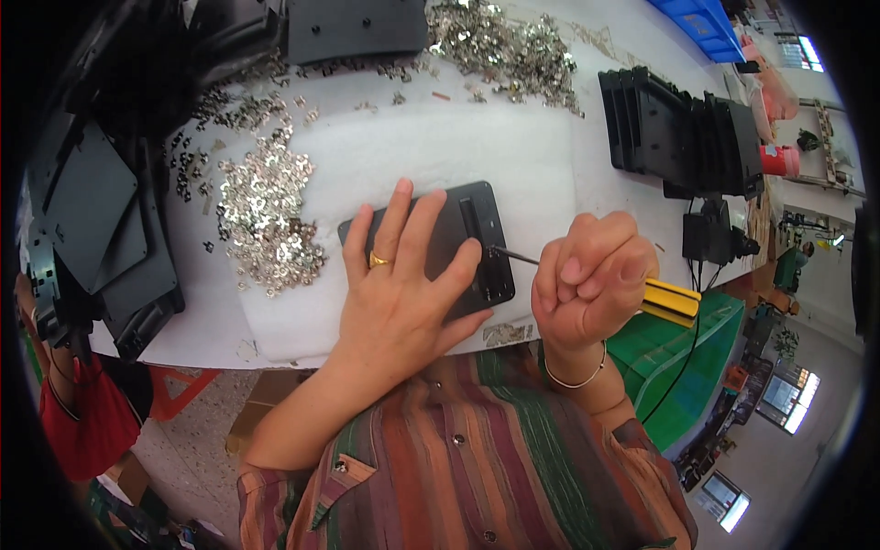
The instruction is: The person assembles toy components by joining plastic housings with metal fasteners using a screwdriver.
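As the left hand [399,266] lies with fingers spread apart on one black, round-cornered panel [449,229], the right hand [591,280] is clenched around one yellow-handled screwdriver [671,299], its shaft pointing left and slightly away from the person at the panel's slotted right side. Partly covered, the panel rests on white sheeting [385,151], its long axis running roughly left to right, with two large heaps of metal pieces [270,211] to the left and beyond.

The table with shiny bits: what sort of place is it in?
Probably a workshop or factory: heaps of small metal parts, stacked black panels, and a yellow-handled tool in the right hand.
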Tool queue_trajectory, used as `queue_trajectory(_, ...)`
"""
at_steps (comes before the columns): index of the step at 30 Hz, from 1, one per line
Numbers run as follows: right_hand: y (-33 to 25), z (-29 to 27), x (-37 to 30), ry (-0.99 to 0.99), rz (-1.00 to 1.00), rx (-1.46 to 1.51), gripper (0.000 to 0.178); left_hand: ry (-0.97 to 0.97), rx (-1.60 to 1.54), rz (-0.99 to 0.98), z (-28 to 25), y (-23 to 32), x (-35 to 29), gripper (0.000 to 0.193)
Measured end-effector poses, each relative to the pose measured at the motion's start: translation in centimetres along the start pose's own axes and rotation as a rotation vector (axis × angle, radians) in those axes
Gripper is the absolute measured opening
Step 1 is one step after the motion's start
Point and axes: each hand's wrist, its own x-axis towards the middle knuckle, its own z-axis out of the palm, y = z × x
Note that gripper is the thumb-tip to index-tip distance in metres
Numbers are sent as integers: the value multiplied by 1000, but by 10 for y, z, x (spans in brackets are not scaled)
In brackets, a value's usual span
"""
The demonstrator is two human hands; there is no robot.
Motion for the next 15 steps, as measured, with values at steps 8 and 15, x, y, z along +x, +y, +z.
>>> queue_trajectory(8,-4,-2,6,-333,-117,-193,23,18,23,-44,2,4,-3,79)
queue_trajectory(15,-3,-3,10,-293,1,-154,31,27,39,-68,3,6,-2,76)
